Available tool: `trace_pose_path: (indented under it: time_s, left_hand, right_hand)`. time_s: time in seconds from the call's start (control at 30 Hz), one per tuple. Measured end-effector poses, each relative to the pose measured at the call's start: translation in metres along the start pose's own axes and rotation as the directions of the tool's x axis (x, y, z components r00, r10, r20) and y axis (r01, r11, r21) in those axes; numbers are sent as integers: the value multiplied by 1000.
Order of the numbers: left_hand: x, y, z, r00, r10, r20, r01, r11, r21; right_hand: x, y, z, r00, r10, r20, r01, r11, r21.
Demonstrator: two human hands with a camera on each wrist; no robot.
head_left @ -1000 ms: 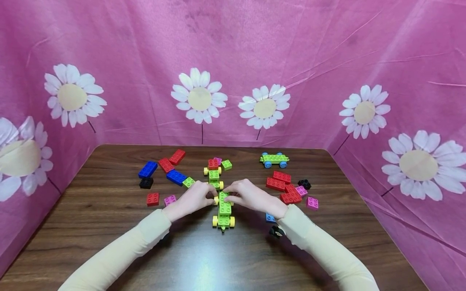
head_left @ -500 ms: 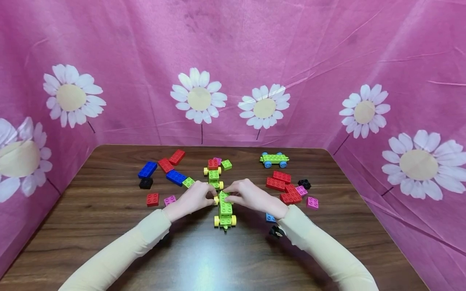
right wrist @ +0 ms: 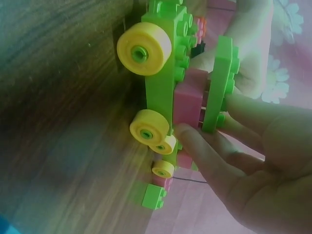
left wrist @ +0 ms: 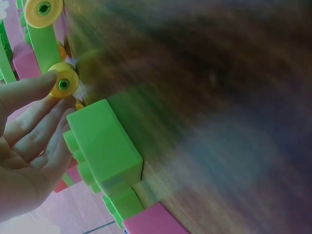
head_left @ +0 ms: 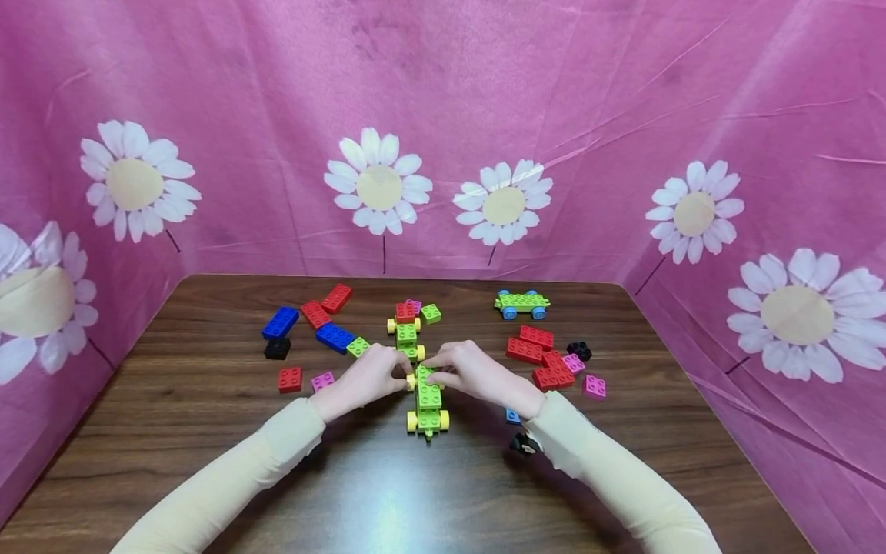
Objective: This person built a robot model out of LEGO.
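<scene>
Two toy cars with yellow wheels stand in line at mid-table, the near car [head_left: 428, 421] end to end with the far car [head_left: 406, 333]. My left hand [head_left: 367, 380] pinches a yellow wheel [left wrist: 64, 82] at the near car's far end, where the two cars meet. My right hand [head_left: 477, 373] holds a studded green plate [right wrist: 219, 80] over this car, fingers at its top and thumb by the pink brick [right wrist: 189, 100] below. A narrow gap shows between plate and pink brick. Fingers partly hide the cars' joint in the head view.
Red, blue, black and pink bricks lie to the left, including a blue brick [head_left: 281, 322]. Right of the hands are several red bricks [head_left: 536, 336] and a black piece [head_left: 524, 444] beside the sleeve. A blue-wheeled car [head_left: 522, 304] stands at the back right.
The near end of the near car has swung slightly to the right since one second ago. Both hands stay almost in place, with the same hold.
</scene>
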State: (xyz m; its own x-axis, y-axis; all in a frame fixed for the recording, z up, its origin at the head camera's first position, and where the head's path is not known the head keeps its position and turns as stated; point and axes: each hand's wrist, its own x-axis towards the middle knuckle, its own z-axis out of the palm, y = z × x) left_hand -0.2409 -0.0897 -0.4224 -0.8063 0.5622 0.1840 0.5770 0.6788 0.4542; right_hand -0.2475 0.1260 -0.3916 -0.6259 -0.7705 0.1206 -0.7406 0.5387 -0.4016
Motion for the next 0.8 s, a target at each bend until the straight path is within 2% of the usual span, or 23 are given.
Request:
trace_pose_path:
  time_s: [0.3, 0.6, 0.8]
  left_hand:
    - [0, 2, -2, 999, -26, 18, 27, 1000, -16]
    - [0, 2, 1, 1000, -16, 4, 16, 1000, -14]
    - [1, 3, 1, 999, -33, 15, 33, 999, -16]
  right_hand:
    - [-3, -3, 3, 999, -17, -37, 17, 1000, 1]
    - [-1, -2, 1, 1000, 3, 19, -3, 1000, 6]
    - [-2, 0, 3, 1000, 13, 0, -13, 1000, 14]
